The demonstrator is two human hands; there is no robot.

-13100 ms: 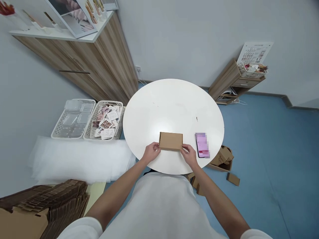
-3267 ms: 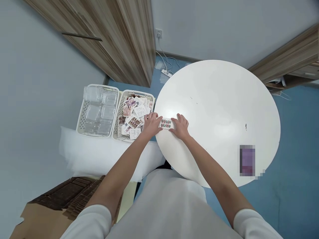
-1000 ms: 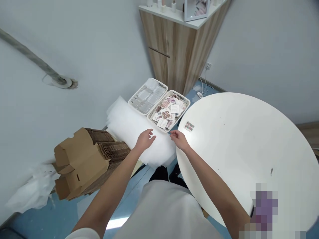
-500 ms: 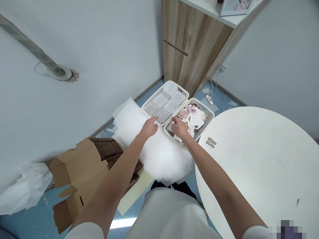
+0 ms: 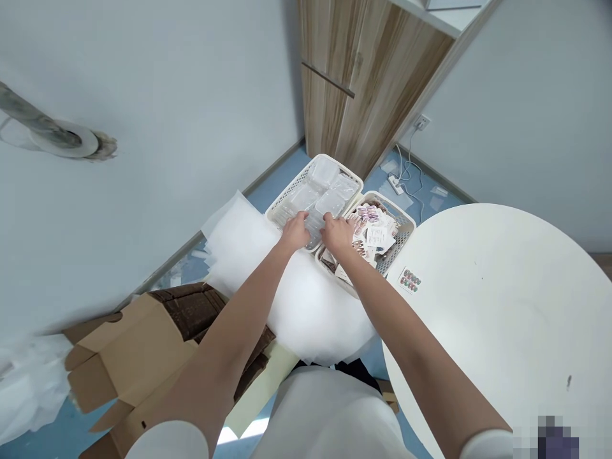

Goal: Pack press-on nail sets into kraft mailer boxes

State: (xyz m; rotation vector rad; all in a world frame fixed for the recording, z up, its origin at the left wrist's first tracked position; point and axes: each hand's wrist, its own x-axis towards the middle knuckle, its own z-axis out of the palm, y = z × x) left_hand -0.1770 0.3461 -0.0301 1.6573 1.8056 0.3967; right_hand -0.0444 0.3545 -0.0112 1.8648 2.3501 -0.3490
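Note:
Both hands are at the near end of a white plastic basket (image 5: 281, 199) that holds several clear plastic boxes (image 5: 329, 201). My left hand (image 5: 294, 232) reaches over its near left side, thumb and fingers apart, close to the boxes. Across from it, my right hand (image 5: 336, 234) points inward over the right rim, fingers bent and parted from the thumb. Whether the fingertips touch a box is hard to see. Beside it, a second white basket (image 5: 399, 241) holds loose cards with press-on nails (image 5: 369, 214); my right hand and wrist cover part of it.
White foam sheets (image 5: 315, 312) are stacked below the baskets. A round white table (image 5: 502, 306) stands at right, bearing one card of press-on nails (image 5: 410, 280). Opened cardboard boxes (image 5: 143, 344) lie at left. Behind are a wooden cabinet (image 5: 354, 76) and a power strip (image 5: 395, 185).
My right hand has moved left from the card basket to the box basket. My left hand has shifted slightly right and farther in over the boxes. The view has shifted a little.

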